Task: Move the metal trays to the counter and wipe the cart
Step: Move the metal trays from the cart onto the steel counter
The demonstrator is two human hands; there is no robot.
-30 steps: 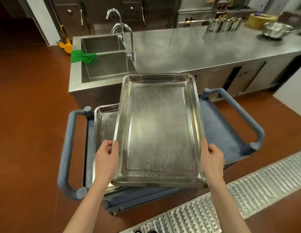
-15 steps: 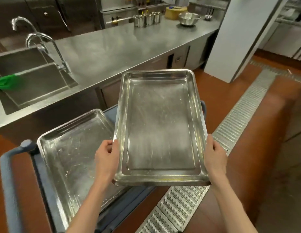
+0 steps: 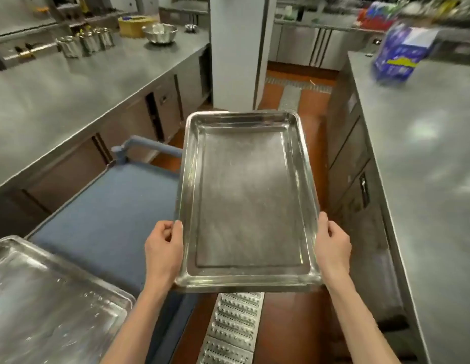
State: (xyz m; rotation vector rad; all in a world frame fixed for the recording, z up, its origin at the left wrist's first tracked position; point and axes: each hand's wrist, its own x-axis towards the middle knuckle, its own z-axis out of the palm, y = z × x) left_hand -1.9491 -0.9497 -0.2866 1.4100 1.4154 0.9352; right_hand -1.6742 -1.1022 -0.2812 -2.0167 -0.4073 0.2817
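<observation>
I hold an empty metal tray (image 3: pixel 248 200) level in the air over the red floor, between two steel counters. My left hand (image 3: pixel 164 252) grips its left rim near the front corner. My right hand (image 3: pixel 332 248) grips the right rim opposite. A second metal tray (image 3: pixel 50 298) lies on the blue cart (image 3: pixel 107 222) at the lower left, its near end cut off by the frame. The rest of the cart's blue top is bare.
A steel counter (image 3: pixel 423 179) runs along the right, bearing a blue box (image 3: pixel 399 56) at its far end. The left counter (image 3: pixel 71 85) carries metal cups (image 3: pixel 84 43) and a bowl (image 3: pixel 160 32). A white pillar (image 3: pixel 236 48) stands ahead. A floor drain grate (image 3: pixel 233 324) lies below.
The view has swung right, from the sink counter toward the right counter. The held tray has left the cart and now hangs over the floor. The second tray stays on the cart.
</observation>
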